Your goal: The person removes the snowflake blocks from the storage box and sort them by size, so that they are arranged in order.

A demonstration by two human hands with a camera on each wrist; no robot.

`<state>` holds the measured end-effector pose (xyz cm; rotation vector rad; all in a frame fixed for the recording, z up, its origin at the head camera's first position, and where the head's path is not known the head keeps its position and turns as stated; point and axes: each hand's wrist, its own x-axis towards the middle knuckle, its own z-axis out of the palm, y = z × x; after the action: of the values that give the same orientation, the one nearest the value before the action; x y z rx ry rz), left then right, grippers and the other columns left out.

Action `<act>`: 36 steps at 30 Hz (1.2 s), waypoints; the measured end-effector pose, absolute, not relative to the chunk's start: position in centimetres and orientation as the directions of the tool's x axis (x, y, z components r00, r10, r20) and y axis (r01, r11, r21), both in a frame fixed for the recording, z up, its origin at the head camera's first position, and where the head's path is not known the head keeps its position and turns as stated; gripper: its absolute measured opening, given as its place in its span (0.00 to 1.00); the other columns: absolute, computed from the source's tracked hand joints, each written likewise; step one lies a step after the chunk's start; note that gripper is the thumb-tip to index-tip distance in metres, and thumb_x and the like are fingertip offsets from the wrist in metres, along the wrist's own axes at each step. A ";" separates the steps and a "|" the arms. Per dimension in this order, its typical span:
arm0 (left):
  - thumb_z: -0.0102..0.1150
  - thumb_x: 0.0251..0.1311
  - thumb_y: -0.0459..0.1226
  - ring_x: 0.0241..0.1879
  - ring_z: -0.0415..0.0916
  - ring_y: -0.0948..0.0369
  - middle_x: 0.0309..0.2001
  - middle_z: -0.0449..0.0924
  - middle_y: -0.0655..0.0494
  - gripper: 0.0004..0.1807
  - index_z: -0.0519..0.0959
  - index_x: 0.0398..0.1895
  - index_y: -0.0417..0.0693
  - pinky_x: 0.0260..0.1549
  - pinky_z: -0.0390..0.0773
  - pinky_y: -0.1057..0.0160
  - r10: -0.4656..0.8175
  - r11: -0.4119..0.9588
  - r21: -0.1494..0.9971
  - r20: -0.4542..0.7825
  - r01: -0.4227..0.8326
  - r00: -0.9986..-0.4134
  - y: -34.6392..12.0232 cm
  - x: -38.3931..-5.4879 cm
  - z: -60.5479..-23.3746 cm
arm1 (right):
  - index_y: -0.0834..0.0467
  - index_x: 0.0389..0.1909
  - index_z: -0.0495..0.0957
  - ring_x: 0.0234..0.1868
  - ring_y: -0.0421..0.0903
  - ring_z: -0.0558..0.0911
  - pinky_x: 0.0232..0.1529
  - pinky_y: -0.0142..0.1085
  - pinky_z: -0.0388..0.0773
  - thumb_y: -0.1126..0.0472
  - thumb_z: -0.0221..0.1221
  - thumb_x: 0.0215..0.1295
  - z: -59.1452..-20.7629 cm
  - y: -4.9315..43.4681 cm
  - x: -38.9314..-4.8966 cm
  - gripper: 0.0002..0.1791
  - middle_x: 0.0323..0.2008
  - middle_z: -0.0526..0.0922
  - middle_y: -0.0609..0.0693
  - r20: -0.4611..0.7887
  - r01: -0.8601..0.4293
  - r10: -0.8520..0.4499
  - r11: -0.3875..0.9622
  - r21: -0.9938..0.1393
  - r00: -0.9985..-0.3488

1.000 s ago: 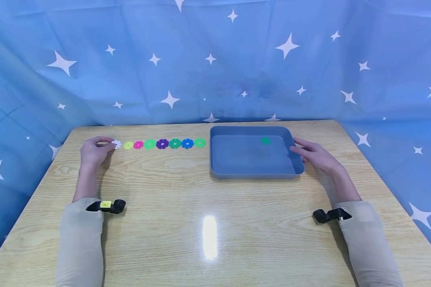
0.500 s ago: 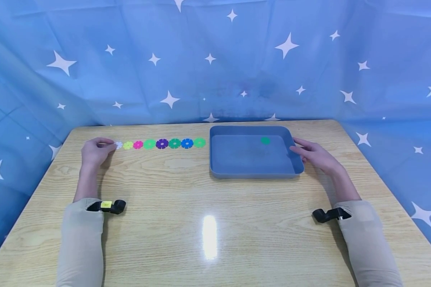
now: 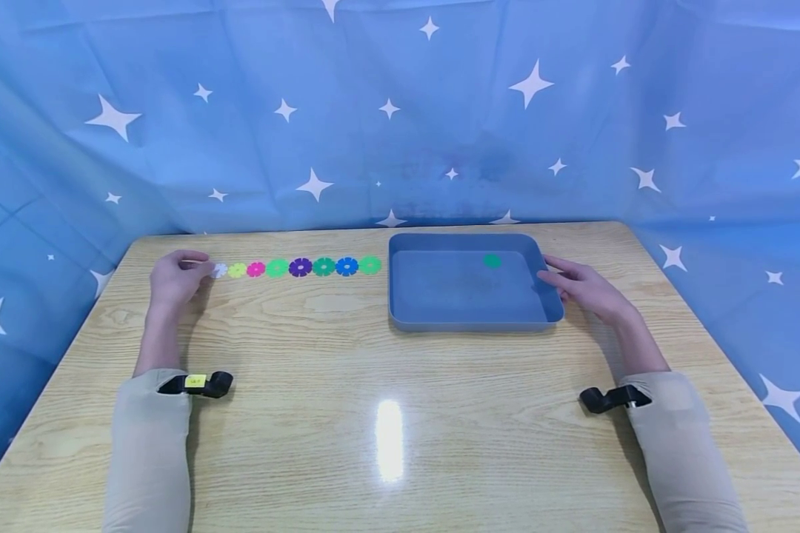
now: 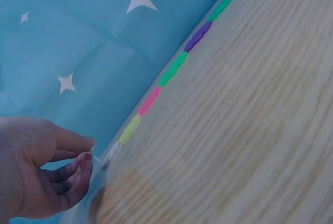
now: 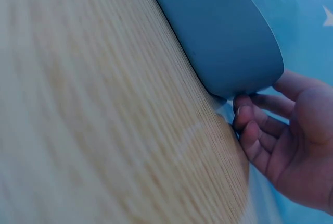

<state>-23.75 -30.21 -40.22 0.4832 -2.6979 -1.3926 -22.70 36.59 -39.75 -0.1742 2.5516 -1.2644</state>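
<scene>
In the head view a row of flower-shaped interlocking plastic discs runs along the back left of the table. My left hand is at the row's left end, thumb and fingertips pinching the edge of the white disc. That white disc lies up against the yellow disc in the left wrist view. A blue-grey tray stands right of the row with one dark green disc inside. My right hand grips the tray's right wall, thumb at the rim and the other fingers low outside.
Rightward from the yellow disc come a pink disc, a light green disc, a purple disc and several green and blue ones. A blue star-patterned curtain hangs behind the wooden table.
The white disc has moved right, closing the gap to the yellow disc. My left hand followed it, then drew back slightly left. My right hand and the tray have stayed put.
</scene>
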 end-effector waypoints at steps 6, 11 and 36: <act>0.56 0.71 0.41 0.31 0.76 0.69 0.40 0.75 0.54 0.22 0.76 0.61 0.34 0.30 0.77 0.73 -0.264 0.519 0.838 -0.032 -0.170 -0.964 -29.0 -24.1 -39.4 | 0.59 0.80 0.50 0.30 0.51 0.71 0.34 0.41 0.69 0.48 0.51 0.79 -39.7 36.6 -22.6 0.37 0.26 0.68 0.51 -0.202 0.021 -0.232 0.605 -0.796 -0.951; 0.57 0.71 0.39 0.29 0.79 0.68 0.38 0.76 0.55 0.21 0.77 0.60 0.32 0.30 0.81 0.70 -0.202 0.487 0.869 0.008 -0.094 -0.979 -27.5 -24.1 -38.6 | 0.59 0.80 0.50 0.30 0.51 0.71 0.34 0.41 0.70 0.48 0.51 0.79 -40.0 36.7 -22.8 0.37 0.26 0.68 0.51 -0.199 0.017 -0.233 0.608 -0.794 -0.952; 0.59 0.70 0.35 0.41 0.77 0.53 0.42 0.80 0.44 0.13 0.80 0.51 0.36 0.40 0.77 0.64 0.154 0.440 0.873 0.158 0.211 -0.975 -13.1 -23.9 -37.5 | 0.57 0.81 0.48 0.29 0.52 0.70 0.35 0.42 0.70 0.45 0.50 0.79 -39.8 36.6 -22.7 0.38 0.26 0.67 0.51 -0.217 0.031 -0.229 0.615 -0.788 -0.949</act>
<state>-23.86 -13.08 -37.52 -0.3317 -2.6190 -1.5996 -22.68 36.63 -39.83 -0.1605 2.5461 -1.2501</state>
